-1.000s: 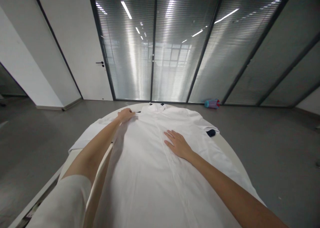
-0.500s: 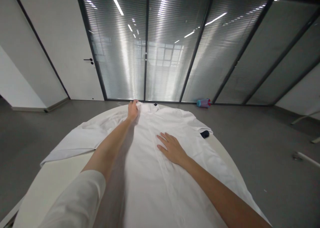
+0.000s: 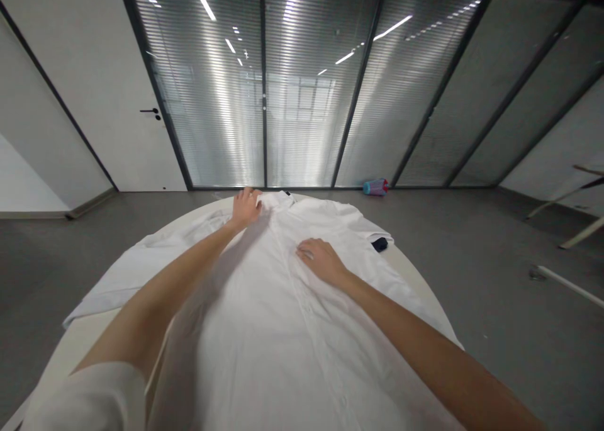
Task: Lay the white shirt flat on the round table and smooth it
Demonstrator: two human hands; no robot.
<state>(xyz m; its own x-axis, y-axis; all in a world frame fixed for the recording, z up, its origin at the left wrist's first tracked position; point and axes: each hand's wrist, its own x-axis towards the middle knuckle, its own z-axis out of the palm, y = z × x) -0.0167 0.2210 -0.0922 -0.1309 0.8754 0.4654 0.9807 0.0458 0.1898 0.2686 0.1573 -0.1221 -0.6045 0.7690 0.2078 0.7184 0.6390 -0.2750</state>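
A white button-up shirt (image 3: pixel 264 336) lies spread flat on the round white counter (image 3: pixel 425 286), its collar (image 3: pixel 278 199) at the far edge. The left hand (image 3: pixel 245 208) is clamped on fabric beside the collar; the right hand (image 3: pixel 321 260) rests open on the chest.

Bright ceiling strips, glare on blinds (image 3: pixel 221 91), curved edges

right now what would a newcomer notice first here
A white shirt fills the middle of the view, spread over a curved white table, with the left hand at its collar and the right hand flat on its front. Behind, a glass wall with blinds spans the view.
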